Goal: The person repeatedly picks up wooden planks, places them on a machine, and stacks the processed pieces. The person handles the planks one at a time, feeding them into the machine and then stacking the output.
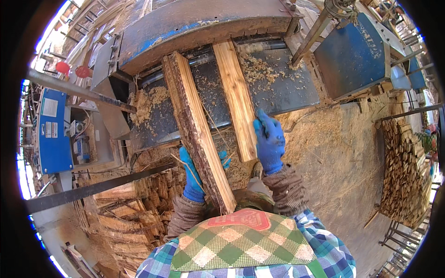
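A long bark-edged board (197, 129) runs from the machine's infeed table (287, 88) back toward my body, tilted a little to the left. My left hand (191, 173), in a blue glove, cups it from below; fingertips show past its right side. To the right lies a second, paler board (235, 99), its far end under the machine's housing and its near end jutting over the table edge. Against that board's right edge rests my right hand (270, 141), also blue-gloved, with its fingers stretched forward.
The rusty housing (208, 23) and a roller (262, 46) span the table's far side. Sawdust (264, 69) lies over the metal. Split wood (134, 222) is heaped at lower left, and stacked boards (403, 171) stand far right. A dark bar (102, 187) crosses at left.
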A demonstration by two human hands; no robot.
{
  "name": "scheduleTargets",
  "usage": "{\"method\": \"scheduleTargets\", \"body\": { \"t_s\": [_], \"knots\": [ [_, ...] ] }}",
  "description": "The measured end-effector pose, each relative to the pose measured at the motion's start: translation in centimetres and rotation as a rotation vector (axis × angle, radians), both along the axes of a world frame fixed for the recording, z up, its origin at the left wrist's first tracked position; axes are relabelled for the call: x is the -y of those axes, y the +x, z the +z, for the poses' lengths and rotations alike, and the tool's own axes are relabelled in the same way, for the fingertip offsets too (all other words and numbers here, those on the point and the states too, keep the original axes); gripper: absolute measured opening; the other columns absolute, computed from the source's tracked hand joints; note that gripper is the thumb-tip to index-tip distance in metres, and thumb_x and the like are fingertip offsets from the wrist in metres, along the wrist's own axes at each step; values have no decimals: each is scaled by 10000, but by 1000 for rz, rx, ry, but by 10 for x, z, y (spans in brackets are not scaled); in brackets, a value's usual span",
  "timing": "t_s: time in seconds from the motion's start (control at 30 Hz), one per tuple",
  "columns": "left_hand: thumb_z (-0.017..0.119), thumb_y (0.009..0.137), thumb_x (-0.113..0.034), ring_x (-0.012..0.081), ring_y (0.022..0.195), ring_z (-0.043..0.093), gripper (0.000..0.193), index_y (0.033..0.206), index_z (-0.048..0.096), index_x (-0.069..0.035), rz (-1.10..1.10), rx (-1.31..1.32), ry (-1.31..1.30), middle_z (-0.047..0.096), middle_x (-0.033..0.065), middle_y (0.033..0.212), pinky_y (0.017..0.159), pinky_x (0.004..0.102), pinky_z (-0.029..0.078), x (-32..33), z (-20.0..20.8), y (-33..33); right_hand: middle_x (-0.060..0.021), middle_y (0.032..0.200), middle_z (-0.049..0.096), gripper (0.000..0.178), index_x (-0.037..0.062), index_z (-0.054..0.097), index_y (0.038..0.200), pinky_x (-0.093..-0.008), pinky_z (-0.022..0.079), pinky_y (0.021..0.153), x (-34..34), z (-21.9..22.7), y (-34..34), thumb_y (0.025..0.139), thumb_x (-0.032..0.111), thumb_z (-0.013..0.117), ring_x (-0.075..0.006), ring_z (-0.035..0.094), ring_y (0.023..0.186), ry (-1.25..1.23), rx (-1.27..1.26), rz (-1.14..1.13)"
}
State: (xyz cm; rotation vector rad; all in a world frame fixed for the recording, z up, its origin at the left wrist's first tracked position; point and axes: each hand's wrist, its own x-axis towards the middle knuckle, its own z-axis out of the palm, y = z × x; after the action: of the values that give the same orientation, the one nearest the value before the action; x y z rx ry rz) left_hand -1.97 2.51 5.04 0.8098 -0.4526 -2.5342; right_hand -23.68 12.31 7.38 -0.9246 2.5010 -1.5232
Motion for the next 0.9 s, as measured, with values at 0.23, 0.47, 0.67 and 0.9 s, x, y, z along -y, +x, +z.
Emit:
{"method": "scheduleTargets", "body": {
  "t_s": [0.23,0.47,0.67,0.9],
  "knots": [
    [447,799,-883,421,999,698,1116,1526,341,-43,61,-104,144,663,312,1157,873,556,604,-4,-3,-2,-133,1068,629,348,112,643,1319,-365,529,794,93,4,-55,1004,256,603,-247,640,894,41,-21,-120],
    [492,776,-885,387,947,711,1069,1458,448,-64,-18,-178,103,696,259,1054,953,563,563,1,-9,-9,-148,1075,628,388,136,640,1329,-413,531,823,111,-4,-74,1007,342,570,-301,646,914,-10,-2,-198],
    [432,916,-763,334,1020,691,861,1431,487,-76,45,-92,-59,634,229,1246,859,502,612,0,-27,-16,-238,1597,282,919,21,275,1558,-457,299,1199,7,56,38,893,451,739,-355,281,1489,-153,475,771],
    [479,937,-707,301,1022,687,797,1463,472,-108,83,-208,-40,635,158,1277,850,460,624,-21,-16,-15,-171,1279,673,561,68,456,1492,-323,556,810,-115,72,85,1008,296,624,-163,688,946,207,560,237]
  ]
}}
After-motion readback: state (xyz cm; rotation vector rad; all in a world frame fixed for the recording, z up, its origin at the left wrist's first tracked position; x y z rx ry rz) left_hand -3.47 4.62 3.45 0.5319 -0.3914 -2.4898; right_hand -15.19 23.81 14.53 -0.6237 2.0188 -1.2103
